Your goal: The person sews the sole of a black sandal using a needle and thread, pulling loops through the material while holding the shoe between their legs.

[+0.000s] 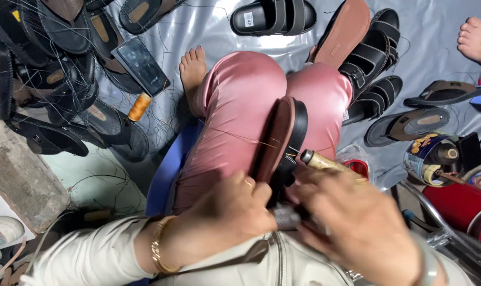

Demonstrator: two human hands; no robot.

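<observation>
Grey plastic sheeting on the floor, finished black sandals all around, and one sandal getting hand-stitched on a lap.

Sitting with pink trousers, the person has a sandal stood on edge across the knees, brown sole side to the left, black straps to the right. Left hand is clamped around the near end of it, right hand is closed on a wooden-handled awl whose tip sits right at the sole's edge, with thin tan thread running off over the thigh. Right hand is a bit blurred, so the exact grip is hard to call. My worry: the left fingers are close to that point, so if the sandal twists on the slick fabric, the awl could skid off and jab them. Loose thread could also snag. An orange thread spool lies by the bare foot.
</observation>
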